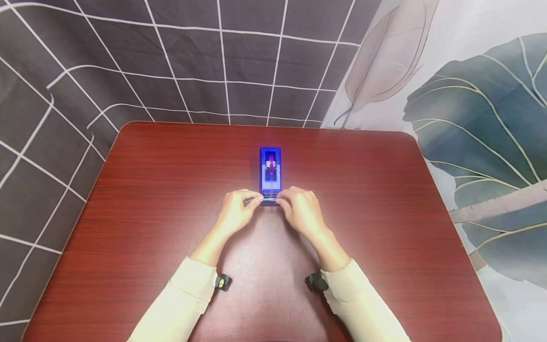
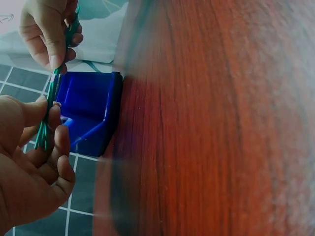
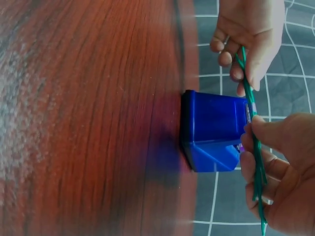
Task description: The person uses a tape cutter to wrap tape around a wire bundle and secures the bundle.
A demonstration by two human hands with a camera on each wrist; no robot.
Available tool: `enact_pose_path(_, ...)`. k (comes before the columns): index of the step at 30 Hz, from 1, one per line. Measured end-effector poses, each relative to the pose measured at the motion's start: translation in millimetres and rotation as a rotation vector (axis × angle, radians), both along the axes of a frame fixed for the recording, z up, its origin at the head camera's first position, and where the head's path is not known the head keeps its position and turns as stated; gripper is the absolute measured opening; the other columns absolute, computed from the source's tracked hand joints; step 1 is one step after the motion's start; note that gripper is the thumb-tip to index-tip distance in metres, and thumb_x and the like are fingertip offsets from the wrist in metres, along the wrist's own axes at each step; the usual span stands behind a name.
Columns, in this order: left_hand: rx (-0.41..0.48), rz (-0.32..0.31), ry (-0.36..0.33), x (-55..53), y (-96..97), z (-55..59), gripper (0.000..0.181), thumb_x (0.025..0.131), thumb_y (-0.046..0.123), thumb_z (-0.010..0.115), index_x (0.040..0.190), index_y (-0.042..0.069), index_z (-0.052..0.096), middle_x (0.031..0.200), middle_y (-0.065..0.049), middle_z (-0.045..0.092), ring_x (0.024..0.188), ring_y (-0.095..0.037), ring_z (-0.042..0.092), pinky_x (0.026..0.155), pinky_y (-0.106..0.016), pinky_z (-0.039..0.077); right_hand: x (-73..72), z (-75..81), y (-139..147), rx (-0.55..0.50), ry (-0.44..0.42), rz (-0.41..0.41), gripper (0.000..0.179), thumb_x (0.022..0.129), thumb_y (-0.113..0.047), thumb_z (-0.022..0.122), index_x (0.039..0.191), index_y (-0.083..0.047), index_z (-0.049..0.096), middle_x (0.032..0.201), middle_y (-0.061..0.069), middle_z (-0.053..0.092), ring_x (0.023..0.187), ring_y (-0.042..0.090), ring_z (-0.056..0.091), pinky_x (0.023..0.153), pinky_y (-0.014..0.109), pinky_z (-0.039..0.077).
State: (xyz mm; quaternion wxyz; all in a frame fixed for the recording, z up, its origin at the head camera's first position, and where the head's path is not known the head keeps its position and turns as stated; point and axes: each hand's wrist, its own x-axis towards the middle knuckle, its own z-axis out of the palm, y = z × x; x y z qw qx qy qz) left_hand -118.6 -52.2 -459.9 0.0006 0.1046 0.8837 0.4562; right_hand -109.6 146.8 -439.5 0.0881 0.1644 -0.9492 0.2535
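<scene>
A blue tape dispenser with a purple roll inside stands on the table, its front end towards me. Across that front end stretches a bundle of thin green strips, pale tape showing near its middle. My left hand pinches the bundle between thumb and fingers on the left side. On the right side, the thumb and fingers of my right hand pinch it too. Both hands are close beside the dispenser's front edge. Whether the bundle touches the dispenser's cutting edge, I cannot tell.
The reddish-brown wooden table has rounded far corners. Behind and to the left hangs a dark curtain with a white grid. On the right is a pale cloth with large leaf prints.
</scene>
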Motion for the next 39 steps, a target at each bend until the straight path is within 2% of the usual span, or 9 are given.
enact_pose_path(9, 0.021, 0.000, -0.011, -0.2, -0.2, 2.3, 0.016, 0.096, 0.016, 0.070, 0.104, 0.006, 0.079, 0.103, -0.010, 0.077, 0.103, -0.028, 0.070, 0.097, -0.045, 0.049, -1.2, 2.2, -2, 0.054, 0.008, 0.018, 0.012, 0.095, -0.018, 0.070, 0.093, -0.011, 0.079, 0.087, 0.004, 0.073, 0.082, 0.024, 0.070, 0.076, 0.047, 0.053)
enact_pose_path(16, 0.029, 0.002, 0.010, -0.2, 0.9, 0.8, 0.013, 0.094, 0.014, 0.071, 0.102, 0.007, 0.079, 0.102, -0.009, 0.076, 0.100, -0.027, 0.071, 0.095, -0.045, 0.050, -1.5, 3.3, -4, 0.061, -0.024, -0.032, 0.010, 0.094, -0.018, 0.072, 0.093, -0.010, 0.078, 0.090, 0.005, 0.076, 0.085, 0.027, 0.072, 0.081, 0.050, 0.051)
enact_pose_path(24, 0.041, 0.014, 0.031, -1.7, 2.0, -3.1, 0.011, 0.092, 0.012, 0.073, 0.100, 0.007, 0.079, 0.097, -0.007, 0.076, 0.094, -0.025, 0.071, 0.088, -0.043, 0.052, -2.6, 1.7, -8, 0.028, -0.061, -0.120, 0.026, 0.092, -0.036, 0.074, 0.086, -0.012, 0.078, 0.077, 0.002, 0.074, 0.073, 0.029, 0.069, 0.076, 0.049, 0.048)
enact_pose_path(32, 0.027, 0.009, 0.048, -2.8, 2.2, -3.4, 0.010, 0.092, 0.014, 0.074, 0.098, 0.008, 0.080, 0.096, -0.006, 0.076, 0.090, -0.024, 0.071, 0.087, -0.042, 0.053, -6.2, -0.6, -16, 0.061, -0.149, -0.201, 0.037, 0.092, -0.050, 0.070, 0.077, -0.017, 0.079, 0.070, 0.001, 0.073, 0.078, 0.031, 0.070, 0.078, 0.050, 0.046)
enact_pose_path(37, -0.045, 0.071, 0.061, -5.1, 4.3, -0.5, 0.018, 0.092, 0.026, 0.074, 0.097, 0.010, 0.081, 0.100, -0.007, 0.077, 0.095, -0.027, 0.073, 0.088, -0.045, 0.052, -8.4, -4.3, -15, 0.059, -0.154, -0.213, 0.036, 0.090, -0.051, 0.071, 0.076, -0.019, 0.080, 0.074, 0.000, 0.075, 0.079, 0.031, 0.070, 0.076, 0.049, 0.045)
enact_pose_path(39, -0.061, 0.110, 0.069, -7.5, 6.5, 2.0, 0.020, 0.092, 0.028, 0.074, 0.097, 0.011, 0.080, 0.098, -0.006, 0.077, 0.091, -0.027, 0.073, 0.087, -0.048, 0.051, -8.9, -5.1, -15, 0.056, -0.145, -0.214, 0.036, 0.089, -0.051, 0.072, 0.076, -0.019, 0.081, 0.074, 0.000, 0.075, 0.078, 0.030, 0.070, 0.075, 0.048, 0.044)
